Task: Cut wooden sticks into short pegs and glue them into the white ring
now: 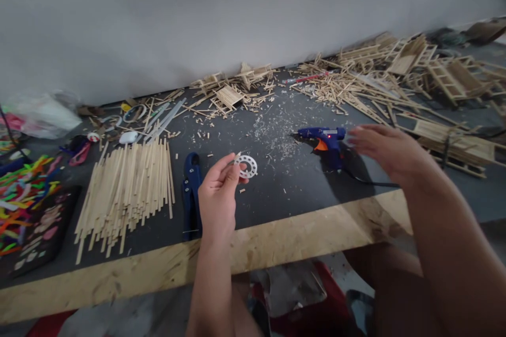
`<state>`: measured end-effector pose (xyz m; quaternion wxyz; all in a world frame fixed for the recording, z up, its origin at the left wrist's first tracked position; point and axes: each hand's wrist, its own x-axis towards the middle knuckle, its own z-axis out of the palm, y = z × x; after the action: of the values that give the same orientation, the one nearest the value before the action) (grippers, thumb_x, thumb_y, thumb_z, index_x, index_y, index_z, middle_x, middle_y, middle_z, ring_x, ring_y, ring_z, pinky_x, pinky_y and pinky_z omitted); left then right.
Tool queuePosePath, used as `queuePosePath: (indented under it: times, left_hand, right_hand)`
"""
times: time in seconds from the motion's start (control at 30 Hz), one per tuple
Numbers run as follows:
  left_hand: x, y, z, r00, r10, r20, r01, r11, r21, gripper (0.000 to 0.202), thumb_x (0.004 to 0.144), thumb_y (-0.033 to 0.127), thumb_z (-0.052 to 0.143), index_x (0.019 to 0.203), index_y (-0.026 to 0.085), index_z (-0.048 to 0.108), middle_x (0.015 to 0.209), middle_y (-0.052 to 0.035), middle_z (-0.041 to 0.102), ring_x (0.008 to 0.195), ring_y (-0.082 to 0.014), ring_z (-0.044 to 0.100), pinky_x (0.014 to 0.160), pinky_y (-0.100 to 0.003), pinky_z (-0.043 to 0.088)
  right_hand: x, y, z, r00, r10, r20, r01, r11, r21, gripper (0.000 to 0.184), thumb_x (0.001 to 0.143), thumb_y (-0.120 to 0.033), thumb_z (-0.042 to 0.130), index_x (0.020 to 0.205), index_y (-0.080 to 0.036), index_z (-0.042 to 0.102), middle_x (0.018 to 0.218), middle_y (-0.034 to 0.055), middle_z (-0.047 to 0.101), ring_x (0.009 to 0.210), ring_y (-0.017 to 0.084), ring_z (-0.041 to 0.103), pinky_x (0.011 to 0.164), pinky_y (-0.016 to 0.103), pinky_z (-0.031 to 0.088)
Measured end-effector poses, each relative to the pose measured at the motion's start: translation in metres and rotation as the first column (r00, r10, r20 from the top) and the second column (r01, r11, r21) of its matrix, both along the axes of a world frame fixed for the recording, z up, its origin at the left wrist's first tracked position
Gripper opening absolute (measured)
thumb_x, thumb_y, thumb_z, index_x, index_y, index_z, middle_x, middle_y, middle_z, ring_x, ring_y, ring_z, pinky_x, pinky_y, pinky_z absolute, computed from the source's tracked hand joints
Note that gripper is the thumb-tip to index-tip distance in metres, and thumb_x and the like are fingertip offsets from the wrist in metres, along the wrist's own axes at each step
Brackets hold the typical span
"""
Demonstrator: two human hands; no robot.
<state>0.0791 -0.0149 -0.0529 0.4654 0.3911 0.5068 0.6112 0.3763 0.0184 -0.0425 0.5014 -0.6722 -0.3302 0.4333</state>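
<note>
One white perforated disc (245, 166), pinched at its rim between thumb and fingertips of the left hand (219, 196), lifted just above the dark tabletop (276, 195) with its flat face up, probably for a clear look at the holes. To the right, one blue glue gun (322, 139), propped on its stand with nozzle pointing left, clear of the surface, red lamp lit. Right hand (385, 150) at the gun's rear end, fingers spread and loose, gripping nothing; touching or not, cannot tell. One blue cutter (191, 195) flat beside the left wrist. One bundle of wooden sticks (126, 189) laid parallel further left, within reach. Offcuts and stick frames (446, 79) heaped along the wall, too many for counting.
</note>
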Motion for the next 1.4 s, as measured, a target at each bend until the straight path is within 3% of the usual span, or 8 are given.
queuePosePath:
  times: [0.07, 0.17, 0.33, 0.43, 0.63, 0.87, 1.03, 1.4]
  left_hand:
    - [-0.003, 0.003, 0.0, 0.999, 0.037, -0.013, -0.037, 0.999, 0.006, 0.031, 0.073, 0.028, 0.068, 0.103, 0.021, 0.065, 0.08, -0.0018, 0.07, 0.061, -0.0089, 0.061, 0.062, -0.022, 0.051]
    - [-0.005, 0.006, 0.0, 0.996, 0.089, -0.026, -0.088, 0.996, 0.02, 0.032, 0.072, 0.029, 0.068, 0.103, 0.021, 0.065, 0.082, -0.002, 0.07, 0.061, -0.0085, 0.06, 0.061, -0.021, 0.05]
    - [-0.009, 0.008, -0.001, 0.989, 0.136, -0.063, -0.133, 0.99, 0.04, 0.039, 0.073, 0.031, 0.068, 0.11, 0.021, 0.061, 0.083, -0.0028, 0.07, 0.059, -0.0081, 0.059, 0.062, -0.021, 0.05]
    - [-0.011, 0.006, -0.003, 0.987, 0.132, -0.089, -0.129, 0.991, 0.046, 0.041, 0.073, 0.032, 0.067, 0.112, 0.02, 0.06, 0.084, -0.0034, 0.07, 0.058, -0.0079, 0.059, 0.062, -0.021, 0.051]
    - [-0.018, -0.002, -0.007, 0.986, 0.132, -0.106, -0.129, 0.991, 0.03, 0.039, 0.073, 0.034, 0.067, 0.109, 0.019, 0.061, 0.083, -0.0039, 0.07, 0.058, -0.0081, 0.06, 0.062, -0.021, 0.051]
    - [-0.021, -0.009, -0.003, 0.988, 0.114, -0.106, -0.113, 0.994, 0.007, 0.036, 0.073, 0.033, 0.067, 0.106, 0.019, 0.062, 0.084, -0.0042, 0.071, 0.056, -0.0081, 0.06, 0.062, -0.022, 0.052]
    - [-0.017, -0.011, 0.001, 0.997, 0.068, -0.042, -0.069, 0.997, -0.023, 0.034, 0.073, 0.032, 0.068, 0.104, 0.02, 0.063, 0.084, -0.0035, 0.071, 0.056, -0.0083, 0.061, 0.06, -0.021, 0.052]
    - [0.01, -0.017, 0.004, 0.984, -0.148, 0.097, 0.153, 0.987, -0.05, 0.027, 0.074, 0.026, 0.068, 0.101, 0.022, 0.066, 0.083, -0.0026, 0.072, 0.068, -0.0108, 0.064, 0.058, -0.02, 0.053]
  right_hand:
    - [0.003, -0.002, 0.003, 0.974, -0.111, 0.199, 0.098, 0.992, 0.076, 0.018, 0.068, -0.033, 0.07, 0.083, -0.025, 0.062, 0.081, -0.0013, 0.064, 0.068, 0.012, 0.058, 0.055, 0.021, 0.044]
    - [-0.025, -0.014, 0.007, 0.907, 0.202, 0.371, -0.217, 0.976, -0.002, 0.026, 0.073, -0.044, 0.063, 0.094, -0.028, 0.064, 0.077, -0.0008, 0.064, 0.061, 0.014, 0.055, 0.051, 0.026, 0.041]
    - [-0.121, -0.043, -0.002, 0.529, 0.638, 0.56, -0.737, 0.672, -0.07, 0.017, 0.079, -0.03, 0.058, 0.093, -0.025, 0.068, 0.099, 0.0026, 0.066, 0.095, 0.021, 0.056, 0.082, 0.035, 0.038]
    - [-0.162, -0.052, -0.017, 0.463, 0.608, 0.645, -0.735, 0.67, -0.105, 0.022, 0.08, -0.023, 0.058, 0.099, -0.026, 0.067, 0.102, 0.0042, 0.064, 0.099, 0.024, 0.052, 0.084, 0.039, 0.032]
    - [-0.19, -0.049, -0.034, 0.463, 0.475, 0.749, -0.673, 0.738, -0.052, 0.027, 0.082, -0.027, 0.056, 0.107, -0.03, 0.064, 0.099, 0.0052, 0.061, 0.094, 0.024, 0.049, 0.076, 0.036, 0.029]
    - [-0.192, -0.044, -0.034, 0.501, 0.486, 0.716, -0.671, 0.741, -0.033, 0.012, 0.083, -0.024, 0.055, 0.084, -0.025, 0.067, 0.089, 0.0037, 0.063, 0.089, 0.023, 0.05, 0.075, 0.036, 0.029]
    - [-0.171, -0.05, -0.02, 0.627, 0.549, 0.552, -0.694, 0.716, 0.075, 0.012, 0.083, -0.015, 0.048, 0.084, -0.02, 0.059, 0.086, 0.0033, 0.062, 0.083, 0.017, 0.052, 0.073, 0.03, 0.037]
    - [-0.108, -0.045, -0.002, 0.861, 0.499, 0.099, -0.506, 0.86, 0.064, 0.019, 0.079, -0.039, 0.058, 0.089, -0.024, 0.062, 0.08, -0.0008, 0.061, 0.069, 0.012, 0.051, 0.062, 0.026, 0.038]
